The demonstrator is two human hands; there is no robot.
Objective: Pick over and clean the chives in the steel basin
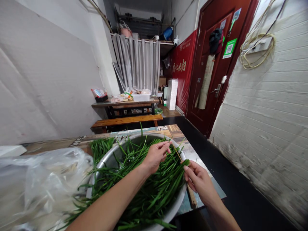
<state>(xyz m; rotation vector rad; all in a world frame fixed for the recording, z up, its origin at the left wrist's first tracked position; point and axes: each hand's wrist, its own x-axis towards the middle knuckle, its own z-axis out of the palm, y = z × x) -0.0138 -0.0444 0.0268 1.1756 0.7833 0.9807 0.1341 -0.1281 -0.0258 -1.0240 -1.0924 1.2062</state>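
A big metal basin (106, 159) full of long green garlic chives (154, 186) stands before me on the table. My left hand (156, 156) is over the basin, its fingers pinched at the upper end of a thin wooden skewer (177, 152). My right hand (198, 179) is closed at the basin's right rim, thumb and fingers gripping a small bunch of chives (186, 162) at the skewer's lower end. Whether the skewer pierces the bunch is too small to tell. Below my right hand, a bundle of skewers (192, 196) lies beside the basin.
A clear plastic bag (48, 183) with pale contents lies left of the basin. More chives (102, 147) rest behind its left rim. Beyond are a wooden bench (127, 121) and another table (120, 104) with a white tub (141, 97). A red door (204, 73) is at right.
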